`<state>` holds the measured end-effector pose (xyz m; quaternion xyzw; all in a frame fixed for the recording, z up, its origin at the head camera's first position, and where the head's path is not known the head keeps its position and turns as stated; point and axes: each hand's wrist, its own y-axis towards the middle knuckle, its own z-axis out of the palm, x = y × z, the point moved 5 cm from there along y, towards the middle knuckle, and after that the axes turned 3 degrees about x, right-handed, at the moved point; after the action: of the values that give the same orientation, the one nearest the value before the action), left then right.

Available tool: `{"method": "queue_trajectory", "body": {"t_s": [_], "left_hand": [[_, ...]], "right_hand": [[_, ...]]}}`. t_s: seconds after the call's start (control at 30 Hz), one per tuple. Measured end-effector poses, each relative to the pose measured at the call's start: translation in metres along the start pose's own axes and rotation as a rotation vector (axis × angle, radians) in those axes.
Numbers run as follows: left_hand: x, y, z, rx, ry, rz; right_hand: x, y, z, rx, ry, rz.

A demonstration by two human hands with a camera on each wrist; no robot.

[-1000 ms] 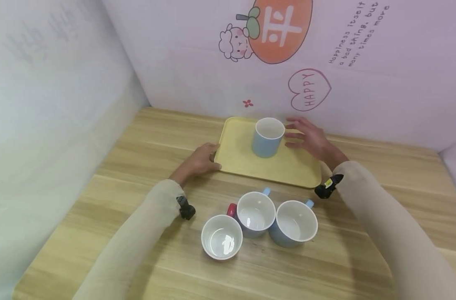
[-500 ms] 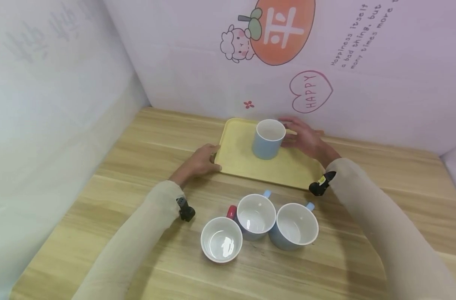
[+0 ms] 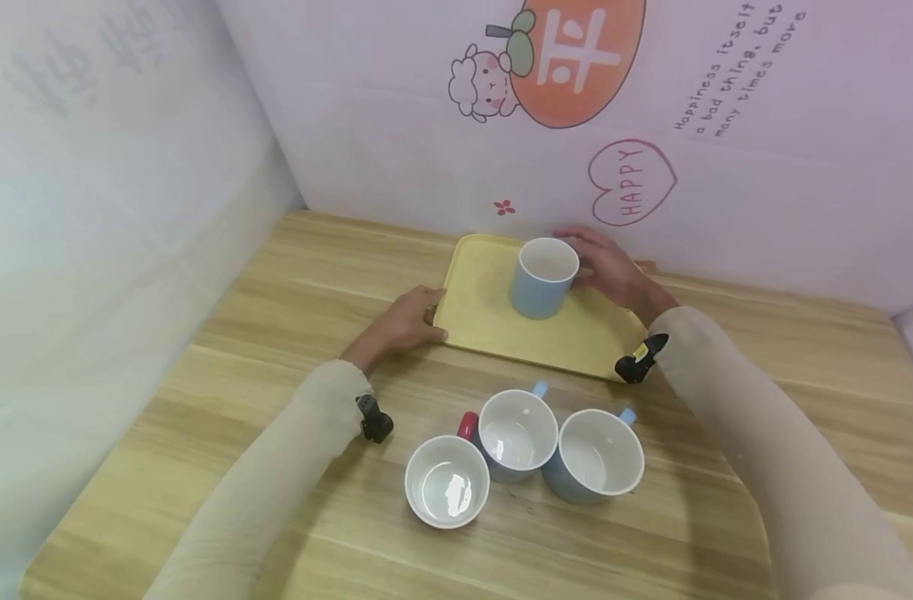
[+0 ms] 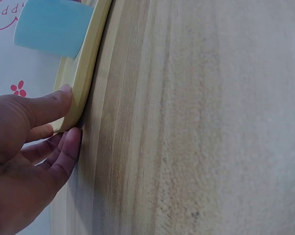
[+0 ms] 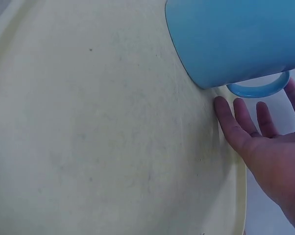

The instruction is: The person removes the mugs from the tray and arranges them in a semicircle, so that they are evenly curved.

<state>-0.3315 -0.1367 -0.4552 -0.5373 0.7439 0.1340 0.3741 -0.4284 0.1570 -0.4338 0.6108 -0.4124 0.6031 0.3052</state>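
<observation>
A light blue mug (image 3: 537, 289) stands upright on a yellow tray (image 3: 477, 310) by the back wall. My left hand (image 3: 406, 320) grips the tray's left end; in the left wrist view its thumb lies on the rim (image 4: 74, 98) and its fingers are at the underside. Beside the mug, my right hand (image 3: 614, 271) reaches round behind it from the right. The right wrist view has that hand's fingers (image 5: 229, 120) extended, close to the mug's blue handle (image 5: 260, 90). Part of the right hand is hidden by the mug in the head view.
Three mugs with white insides stand close together in front of the tray: a left mug (image 3: 447, 487) with a red handle (image 3: 467, 425) beside it, a middle mug (image 3: 516, 433) and a right mug (image 3: 602, 454). A printed wall cloth (image 3: 396, 142) rises behind the wooden table (image 3: 239, 333).
My right hand has moved left, closer in behind the mug. The left hand keeps its grip at the tray's end. The mug and tray stay in place.
</observation>
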Motion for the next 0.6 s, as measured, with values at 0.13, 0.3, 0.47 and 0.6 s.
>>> {"method": "queue_trajectory", "body": {"t_s": [0.13,0.3,0.47,0.6], "left_hand": [[0.0002,0.0001,0.001,-0.005,0.0,0.0],[-0.0002,-0.0003,0.0008,-0.011,-0.003,0.004],[-0.0004,-0.002,0.0004,-0.009,-0.005,0.008],[0.0,-0.0004,0.0006,-0.012,-0.001,0.013]], "right_hand": [[0.0001,0.0027,0.0023,0.024,0.017,-0.007],[-0.0029,0.0058,0.0037,0.03,0.094,0.002],[-0.0066,0.0076,0.0039,0.034,0.142,-0.021],[-0.0073,0.0065,0.002,0.03,0.149,-0.058]]}}
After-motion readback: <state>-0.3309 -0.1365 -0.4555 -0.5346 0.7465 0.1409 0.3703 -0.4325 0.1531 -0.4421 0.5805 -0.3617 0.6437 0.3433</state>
